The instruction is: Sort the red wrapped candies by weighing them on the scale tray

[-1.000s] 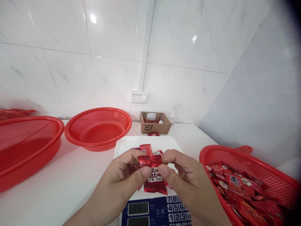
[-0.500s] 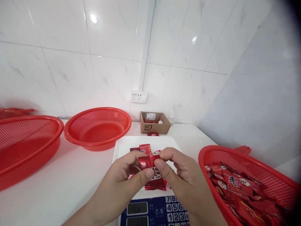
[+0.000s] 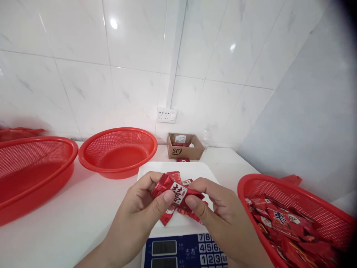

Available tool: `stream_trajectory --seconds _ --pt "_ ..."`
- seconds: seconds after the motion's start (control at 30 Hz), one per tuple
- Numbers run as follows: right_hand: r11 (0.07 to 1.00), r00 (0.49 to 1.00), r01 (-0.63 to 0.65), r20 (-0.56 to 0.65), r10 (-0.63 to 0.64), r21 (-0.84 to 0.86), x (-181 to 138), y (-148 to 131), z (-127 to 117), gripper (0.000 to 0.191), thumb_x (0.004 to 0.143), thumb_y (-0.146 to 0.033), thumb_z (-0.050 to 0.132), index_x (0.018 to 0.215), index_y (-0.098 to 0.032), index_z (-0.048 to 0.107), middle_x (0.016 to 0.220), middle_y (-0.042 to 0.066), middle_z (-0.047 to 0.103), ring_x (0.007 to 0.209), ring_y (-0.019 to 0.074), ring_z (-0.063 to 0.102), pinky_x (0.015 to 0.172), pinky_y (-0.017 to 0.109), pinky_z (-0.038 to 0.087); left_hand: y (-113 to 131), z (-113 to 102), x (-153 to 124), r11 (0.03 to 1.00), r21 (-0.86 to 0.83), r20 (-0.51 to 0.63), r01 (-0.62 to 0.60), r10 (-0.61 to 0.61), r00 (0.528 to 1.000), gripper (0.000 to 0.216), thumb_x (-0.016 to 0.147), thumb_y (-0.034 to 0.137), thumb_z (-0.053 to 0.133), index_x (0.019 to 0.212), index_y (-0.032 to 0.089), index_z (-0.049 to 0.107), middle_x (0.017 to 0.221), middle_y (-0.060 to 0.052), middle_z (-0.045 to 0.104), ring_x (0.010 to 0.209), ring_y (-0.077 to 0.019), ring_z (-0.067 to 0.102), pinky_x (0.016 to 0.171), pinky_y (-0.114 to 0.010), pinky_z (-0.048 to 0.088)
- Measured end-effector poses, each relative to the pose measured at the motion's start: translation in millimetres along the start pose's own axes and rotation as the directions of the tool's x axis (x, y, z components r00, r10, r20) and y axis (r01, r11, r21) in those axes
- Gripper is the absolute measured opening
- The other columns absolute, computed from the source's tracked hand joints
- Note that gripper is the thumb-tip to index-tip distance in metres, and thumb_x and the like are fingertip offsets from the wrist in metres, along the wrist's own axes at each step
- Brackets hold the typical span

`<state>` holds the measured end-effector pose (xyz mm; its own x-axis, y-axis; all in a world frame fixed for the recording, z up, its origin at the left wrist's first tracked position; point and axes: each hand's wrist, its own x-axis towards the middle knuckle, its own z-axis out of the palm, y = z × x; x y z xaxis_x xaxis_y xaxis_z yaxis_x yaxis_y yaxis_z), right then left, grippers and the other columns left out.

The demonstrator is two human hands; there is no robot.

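Observation:
Between both hands, above the scale, is a small red packet [image 3: 177,193] with a white label and dark red characters. My left hand [image 3: 139,208] pinches its left end between thumb and fingers. Its right end is gripped by the thumb and fingers of my right hand [image 3: 217,208]. Beneath them, several more red packets [image 3: 167,216] lie on the white pan [image 3: 150,167] of a weighing scale, partly hidden by my hands. The scale's blue panel [image 3: 189,253] has two displays and a number keypad; the digits are too faint to read.
At the right stands a red basket [image 3: 251,178] holding many red packets. Two red perforated baskets stand at the left: one nearer [image 3: 41,193] and one farther back [image 3: 117,172]. A small cardboard box [image 3: 189,153] sits by the wall, below a socket [image 3: 166,115].
The packet in my hands has turned from upright to lying tilted sideways, its label now facing me. My hands have moved slightly apart, uncovering more of the packets on the pan.

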<state>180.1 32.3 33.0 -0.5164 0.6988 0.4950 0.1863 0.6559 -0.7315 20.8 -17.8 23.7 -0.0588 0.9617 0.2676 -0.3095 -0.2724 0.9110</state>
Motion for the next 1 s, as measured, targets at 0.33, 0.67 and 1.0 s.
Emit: stream_trajectory --seconds 0.33,0.67,1.0 --pt "0.999 0.997 0.039 -0.063 -0.037 0.032 0.9 -0.4 0.9 0.013 0.083 -0.032 0.057 0.077 -0.022 0.061 0.068 -0.003 0.062 0.063 0.0104 0.057 0.057 0.021 0.044 -5.4 -4.9 -1.5 1.0 0.021 0.004 -0.022 0.022 1.0 0.009 0.083 0.026 0.061 0.089 0.022 0.066 0.077 0.001 0.064 0.072 -0.0098 0.059 0.067 -0.018 0.049" --pt "0.995 0.991 0.096 -0.094 -0.093 0.034 -2.9 5.7 0.8 0.005 0.084 -0.025 0.057 0.082 -0.023 0.062 0.073 -0.001 0.064 0.068 0.0124 0.059 0.06 0.024 0.047 -7.2 -7.0 -1.6 0.998 0.016 -0.012 -0.059 0.059 0.998 0.007 0.082 0.028 0.062 0.088 0.026 0.066 0.08 0.001 0.066 0.074 -0.0109 0.059 0.065 -0.019 0.049" --pt "0.969 0.96 0.237 -0.171 -0.222 0.074 -2.4 7.5 1.7 0.018 0.08 -0.012 0.061 0.089 -0.027 0.063 0.082 -0.001 0.066 0.08 0.0136 0.062 0.067 0.025 0.052 -11.4 -8.9 -1.8 0.976 0.066 -0.004 -0.208 0.209 0.978 0.01 0.083 0.023 0.062 0.086 0.028 0.069 0.085 0.001 0.06 0.076 -0.0097 0.056 0.07 -0.02 0.048"
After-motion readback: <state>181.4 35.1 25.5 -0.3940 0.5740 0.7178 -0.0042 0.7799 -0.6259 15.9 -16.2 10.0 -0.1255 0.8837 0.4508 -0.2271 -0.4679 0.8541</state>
